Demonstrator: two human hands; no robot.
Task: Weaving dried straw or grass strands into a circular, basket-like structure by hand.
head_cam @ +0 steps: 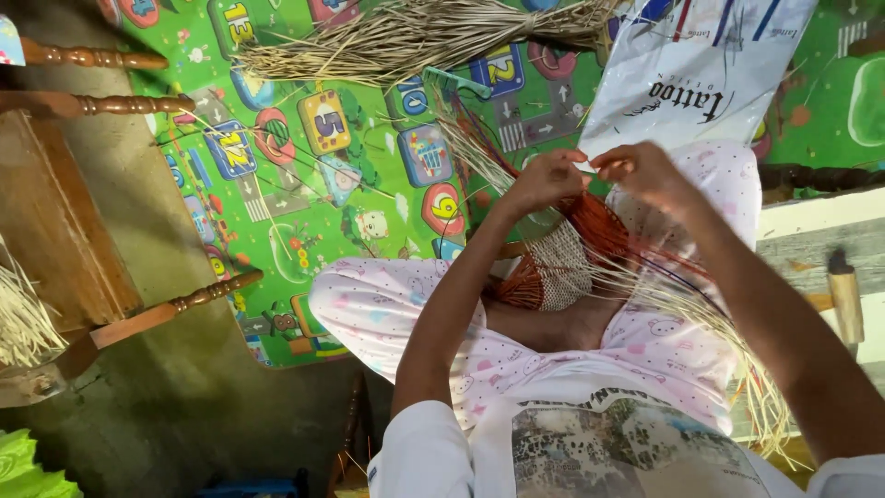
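My left hand (546,177) and my right hand (645,171) meet just above my lap, fingertips pinched together on thin pale straw strands (590,162). Below them a partly woven basket piece (562,263) of cream and rust-red fibre rests between my knees, with loose strands (701,304) fanning out to the right over my pink patterned trousers (387,304). Both hands sit right above that woven piece.
A bundle of dry straw (415,37) lies on the green play mat (295,157) ahead. A white plastic bag (701,69) lies at upper right. A wooden chair (64,212) stands at left, its rungs (175,309) near my knee. A wooden tool handle (845,295) lies at right.
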